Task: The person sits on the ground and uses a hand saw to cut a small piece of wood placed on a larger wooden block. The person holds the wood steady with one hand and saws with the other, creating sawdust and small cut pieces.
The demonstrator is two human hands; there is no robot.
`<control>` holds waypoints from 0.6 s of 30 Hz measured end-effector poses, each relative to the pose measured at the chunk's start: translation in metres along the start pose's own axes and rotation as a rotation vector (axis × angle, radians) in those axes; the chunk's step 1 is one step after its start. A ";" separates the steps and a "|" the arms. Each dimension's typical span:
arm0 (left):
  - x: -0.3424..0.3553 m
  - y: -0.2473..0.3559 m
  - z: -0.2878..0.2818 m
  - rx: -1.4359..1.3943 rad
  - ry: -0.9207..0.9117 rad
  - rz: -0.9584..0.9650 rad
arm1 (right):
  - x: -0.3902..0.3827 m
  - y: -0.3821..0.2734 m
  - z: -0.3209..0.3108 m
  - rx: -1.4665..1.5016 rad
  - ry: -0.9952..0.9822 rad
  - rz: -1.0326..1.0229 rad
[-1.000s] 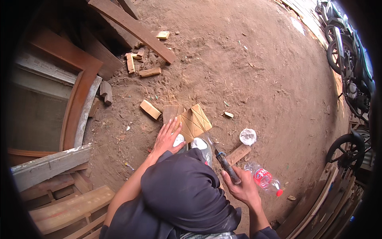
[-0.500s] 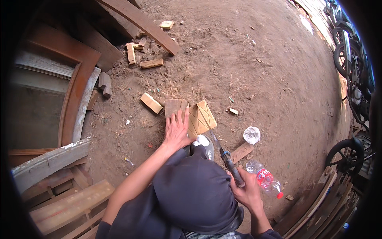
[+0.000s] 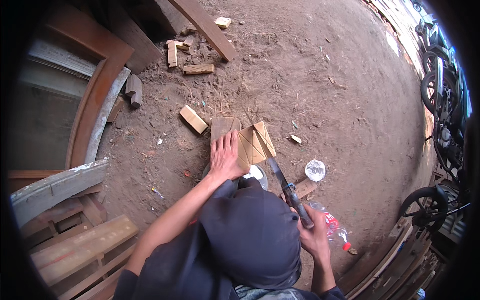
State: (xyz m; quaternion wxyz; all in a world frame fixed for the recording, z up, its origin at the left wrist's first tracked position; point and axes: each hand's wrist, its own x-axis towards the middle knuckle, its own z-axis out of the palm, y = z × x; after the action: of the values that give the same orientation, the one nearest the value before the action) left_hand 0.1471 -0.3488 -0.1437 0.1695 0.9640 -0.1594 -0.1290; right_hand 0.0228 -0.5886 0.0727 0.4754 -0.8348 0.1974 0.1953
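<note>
My left hand (image 3: 224,160) grips a pale wooden piece (image 3: 248,149) scored with crossed lines, its fingers bent over it. The piece rests at the edge of a darker wooden block (image 3: 225,125). In my right hand (image 3: 312,232) is the dark handle of a saw (image 3: 277,172), whose blade lies across the pale piece with its tip beyond the far edge. A shoe (image 3: 254,172) shows just below the piece, and dark cloth (image 3: 250,235) hides much of what is beneath.
Loose offcuts (image 3: 194,119) lie on the dirt ground (image 3: 345,115). Framed panels (image 3: 90,115) and timber (image 3: 85,250) are at left. A plastic cup (image 3: 315,170) and empty bottle (image 3: 334,225) lie right of me. Motorbikes (image 3: 440,125) and planks (image 3: 400,250) line the right side.
The saw has moved forward, its blade now reaching past the pale piece's far edge. My left hand has shifted right and up, fingers drawn closer together. The whole view has shifted slightly.
</note>
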 end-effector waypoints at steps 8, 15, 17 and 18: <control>0.001 0.002 -0.006 -0.004 -0.060 -0.020 | -0.012 -0.001 -0.004 -0.085 -0.011 0.016; -0.002 0.000 -0.003 -0.026 -0.073 -0.031 | -0.044 0.002 -0.006 -0.034 0.013 0.065; -0.002 -0.001 -0.002 -0.010 -0.040 -0.013 | -0.048 0.001 -0.009 -0.052 0.029 0.046; -0.003 -0.002 -0.001 -0.020 -0.030 -0.010 | -0.044 0.005 -0.008 -0.068 0.027 0.039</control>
State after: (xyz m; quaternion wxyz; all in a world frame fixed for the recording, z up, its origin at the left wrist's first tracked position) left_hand 0.1454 -0.3453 -0.1429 0.1761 0.9610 -0.1556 -0.1458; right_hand -0.0162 -0.5922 0.0955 0.4401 -0.8491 0.2131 0.1997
